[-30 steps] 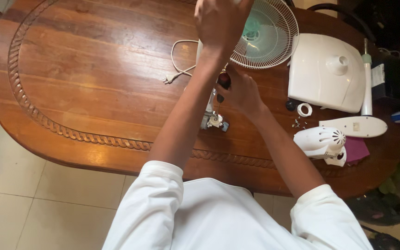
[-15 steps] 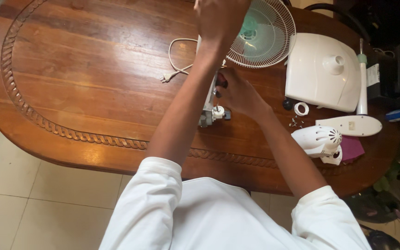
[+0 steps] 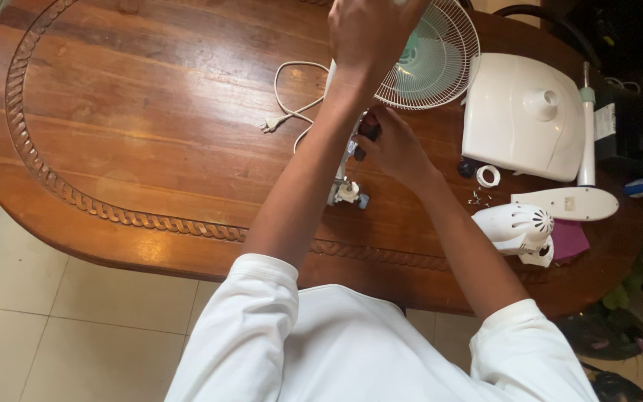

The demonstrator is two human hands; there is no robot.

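Left hand (image 3: 370, 33) raised at the far edge, closed around something cut off by the frame. Right hand (image 3: 396, 149), nearer, pinches a dark-handled tool (image 3: 366, 134) over the fan motor (image 3: 347, 190), which stands on the wooden table (image 3: 150, 149), long axis near–far.

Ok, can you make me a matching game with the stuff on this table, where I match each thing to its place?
Things:
1. power plug
2. fan grille
3. white fan base
4. small white ring

Places:
A. the right part of the table, beside a white pole
B. under the raised left hand, at the far edge
C. on bare wood at the end of a white cord, left of the arms
D. just in front of the base, next to a small dark knob

Pairs: 1-C, 2-B, 3-A, 4-D
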